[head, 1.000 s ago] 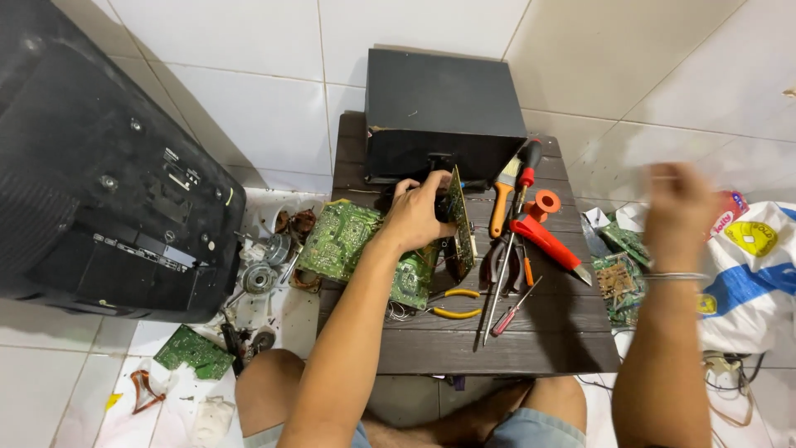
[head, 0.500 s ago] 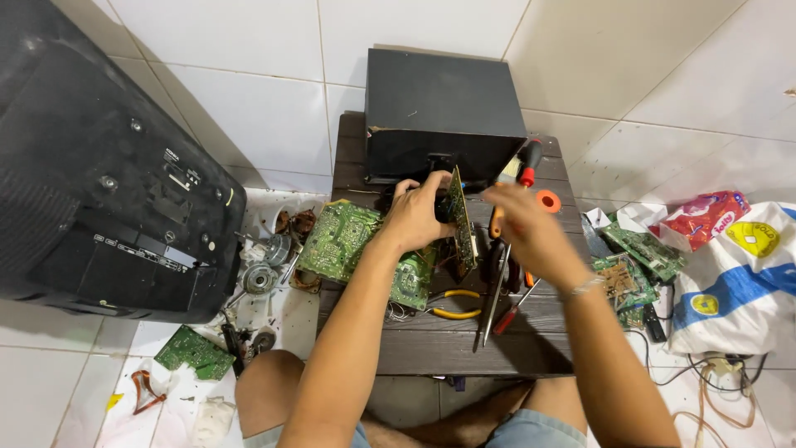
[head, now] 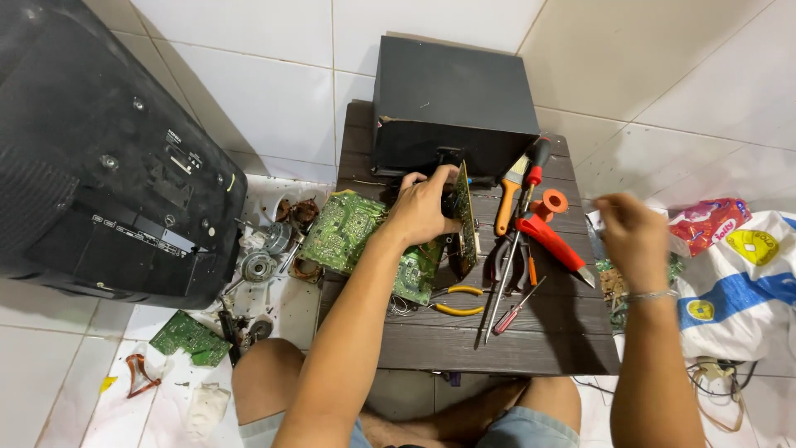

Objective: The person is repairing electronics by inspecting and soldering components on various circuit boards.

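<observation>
Far left of the dark wooden table (head: 497, 340): a black television back cover (head: 99, 166) tilted against the tiled wall. Between cover and table, on the floor tiles — small round motor parts (head: 259, 265), a green circuit board fragment (head: 191, 336), a bit of orange wire (head: 139, 373).

Hanging over the table's left edge: a large green circuit board (head: 342, 231). At the table's middle, left hand (head: 423, 211) closed around the upper edge of an upright circuit board (head: 466, 220), fingers curled over the top, board standing on edge just in front of the black box (head: 452, 108) at the table's rear.

Right of that board, on the table: orange-handled brush (head: 507, 197), red-handled screwdrivers (head: 531, 187), orange-red soldering iron (head: 557, 241), yellow-handled pliers (head: 454, 300).

Beyond the table's right edge — right hand (head: 632, 236) raised, blurred, fingers loosely curled; whether anything is pinched, cannot tell. Further right, on the floor: a white woven sack (head: 742, 282) with blue and yellow markings, a red packet (head: 705, 220) at its upper edge, contents hidden.
</observation>
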